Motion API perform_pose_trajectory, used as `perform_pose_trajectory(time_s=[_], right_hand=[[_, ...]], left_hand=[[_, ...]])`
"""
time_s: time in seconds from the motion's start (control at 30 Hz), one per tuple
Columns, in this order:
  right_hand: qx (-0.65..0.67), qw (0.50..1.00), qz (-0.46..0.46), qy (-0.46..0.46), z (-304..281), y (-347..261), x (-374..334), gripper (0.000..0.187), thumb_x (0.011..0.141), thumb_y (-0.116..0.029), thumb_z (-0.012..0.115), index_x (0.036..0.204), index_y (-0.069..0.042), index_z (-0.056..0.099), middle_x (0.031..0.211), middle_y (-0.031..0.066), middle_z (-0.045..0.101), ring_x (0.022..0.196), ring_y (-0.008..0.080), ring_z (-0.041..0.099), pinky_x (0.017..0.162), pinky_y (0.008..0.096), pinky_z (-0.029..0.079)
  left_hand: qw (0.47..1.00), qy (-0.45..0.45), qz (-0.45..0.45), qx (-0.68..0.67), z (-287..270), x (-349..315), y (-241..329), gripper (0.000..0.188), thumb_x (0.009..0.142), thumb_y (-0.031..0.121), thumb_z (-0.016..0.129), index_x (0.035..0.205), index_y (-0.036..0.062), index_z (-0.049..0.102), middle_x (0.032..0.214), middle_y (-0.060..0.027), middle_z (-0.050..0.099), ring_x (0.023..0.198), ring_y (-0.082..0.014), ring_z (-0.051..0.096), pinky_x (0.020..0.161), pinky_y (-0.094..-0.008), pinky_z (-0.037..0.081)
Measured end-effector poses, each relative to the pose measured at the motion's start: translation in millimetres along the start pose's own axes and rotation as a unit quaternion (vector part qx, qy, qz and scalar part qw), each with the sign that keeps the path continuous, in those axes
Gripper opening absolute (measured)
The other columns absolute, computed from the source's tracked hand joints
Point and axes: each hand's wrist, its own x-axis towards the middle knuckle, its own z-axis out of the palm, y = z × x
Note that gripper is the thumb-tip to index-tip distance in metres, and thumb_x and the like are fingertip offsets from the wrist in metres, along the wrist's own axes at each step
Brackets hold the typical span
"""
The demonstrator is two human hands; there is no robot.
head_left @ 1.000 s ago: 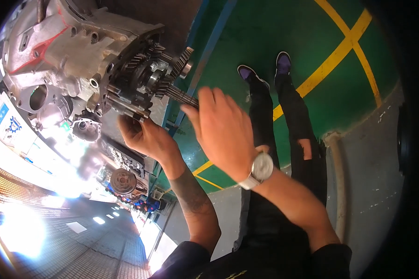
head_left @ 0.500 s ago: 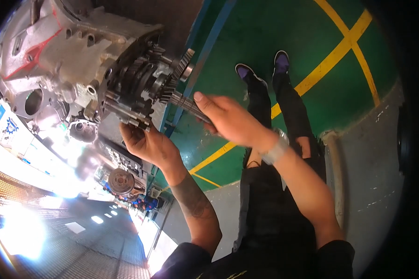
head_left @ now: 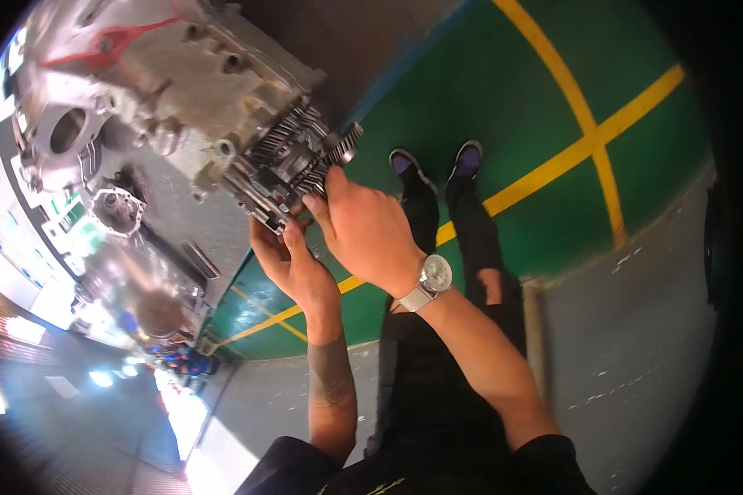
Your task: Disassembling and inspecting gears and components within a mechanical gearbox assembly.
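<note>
A grey metal gearbox housing with a red-painted patch fills the upper left. Out of its end stick a gear cluster, with dark and bright toothed gears, and several steel shift rods. My left hand is below, its fingers and thumb closed around the rod ends. Above and to its right, my right hand is curled close against the gears, thumb and fingers around the splined gear shaft, which it mostly hides. A larger helical gear shows just beyond my right fingers.
The housing rests on a grey workbench, where an open metal casing lies farther left. A green floor with yellow lines lies beyond the bench edge. A blurred round brown part is at lower left.
My right hand has slid along the shaft toward the housing, up against the gears. My left hand stays at the rod ends. The whole view has shifted and turned.
</note>
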Motion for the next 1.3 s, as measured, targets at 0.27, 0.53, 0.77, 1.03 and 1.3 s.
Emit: perform_pose_trajectory(time_s=[0.27,0.53,0.77,1.03,1.3], right_hand=[[-0.046,0.995,0.078,-0.044,-101.0,67.4,-58.5,0.025,0.093,-0.024,0.047,0.097,-0.001,0.057,0.082,0.0202,0.063,0.08,0.0395,0.059,0.07,0.0439,0.047],[-0.333,0.916,-0.05,0.221,-187.8,46.2,12.8,0.027,0.089,-0.012,0.053,0.11,0.004,0.051,0.104,0.0221,0.053,0.097,0.0374,0.051,0.083,0.0432,0.042],[-0.573,0.81,-0.1,0.077,-181.6,16.5,159.0,0.034,0.085,-0.016,0.059,0.111,0.003,0.048,0.103,0.0175,0.053,0.098,0.0331,0.05,0.083,0.042,0.043],[-0.564,0.809,-0.112,0.121,-218.5,13.2,180.8,0.024,0.086,-0.013,0.056,0.104,-0.001,0.047,0.095,0.0167,0.052,0.088,0.034,0.054,0.076,0.0431,0.046],[-0.498,0.858,-0.119,0.031,-229.5,6.7,198.1,0.02,0.082,-0.009,0.059,0.094,0.0,0.046,0.093,0.0186,0.053,0.082,0.0375,0.058,0.071,0.0458,0.048]], left_hand=[[0.984,0.023,-0.057,0.169,17.1,9.8,-2.8,0.018,0.089,0.011,0.058,0.09,-0.0071,0.056,0.068,-0.0137,0.057,0.061,-0.0087,0.041,0.053,-0.0322,0.038],[0.982,0.033,0.024,0.186,16.6,-19.1,53.8,0.048,0.087,0.009,0.053,0.129,-0.0058,0.034,0.117,-0.0247,0.047,0.106,-0.0359,0.048,0.09,-0.0434,0.038],[0.92,0.104,0.005,0.377,56.6,8.6,58.7,0.056,0.087,0.017,0.057,0.125,-0.0155,0.031,0.115,-0.0323,0.043,0.105,-0.0471,0.041,0.094,-0.0479,0.034],[0.945,0.107,0.009,0.31,47.7,80.9,163.5,0.082,0.079,0.021,0.067,0.138,-0.0101,0.02,0.133,-0.0313,0.033,0.121,-0.0428,0.037,0.103,-0.0471,0.029],[0.897,0.151,-0.036,0.414,97.8,142.0,161.5,0.093,0.073,0.031,0.075,0.136,-0.01,0.021,0.119,-0.0291,0.043,0.106,-0.0419,0.044,0.092,-0.0471,0.038]])
